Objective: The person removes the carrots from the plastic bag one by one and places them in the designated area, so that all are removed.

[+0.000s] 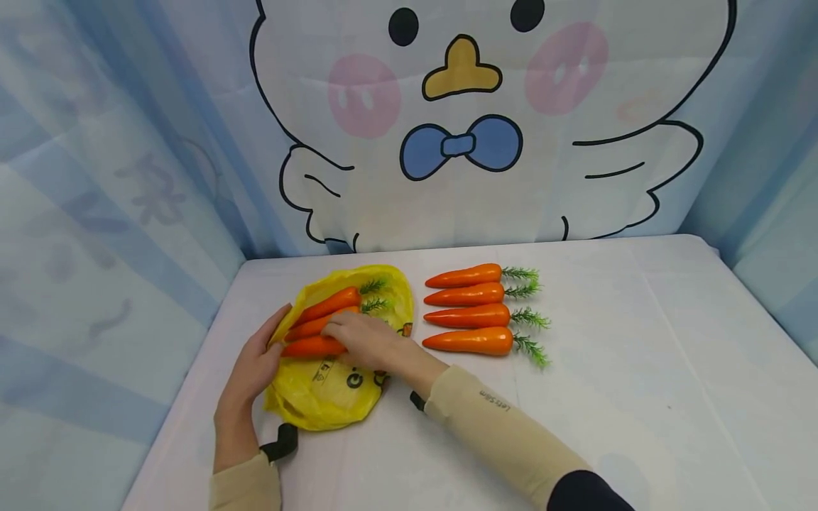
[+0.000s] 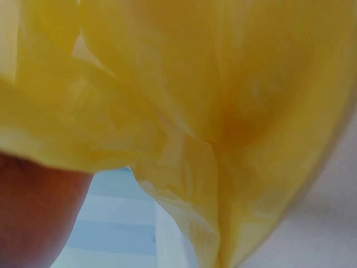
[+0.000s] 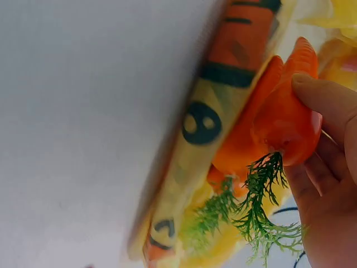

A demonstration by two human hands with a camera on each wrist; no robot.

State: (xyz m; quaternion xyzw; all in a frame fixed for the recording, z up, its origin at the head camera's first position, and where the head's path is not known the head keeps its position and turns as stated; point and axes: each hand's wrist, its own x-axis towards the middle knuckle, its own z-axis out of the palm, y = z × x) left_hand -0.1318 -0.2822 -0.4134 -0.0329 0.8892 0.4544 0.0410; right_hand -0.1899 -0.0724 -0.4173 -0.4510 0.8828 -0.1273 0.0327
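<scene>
- Right hand (image 1: 367,341): fingers pinch one carrot (image 1: 312,347) in the yellow bag (image 1: 319,403), centre-left of the frame; long axis nearly level, tip leftward.
- Left hand (image 1: 255,360): fingers grip the bag's left edge.
- On the tabletop (image 1: 613,397), four carrots (image 1: 469,316) point left too.

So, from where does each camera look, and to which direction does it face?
Head: worn on the head, facing forward and down at the table, yellow bag and carrots; left hand, right hand and sleeves show.
Left wrist: worn there, facing the yellow bag closely; blurred skin shows at lower left.
Right wrist: worn there, facing a carrot held in the fingers; part of that hand shows.
Head and right wrist share carrots.
</scene>
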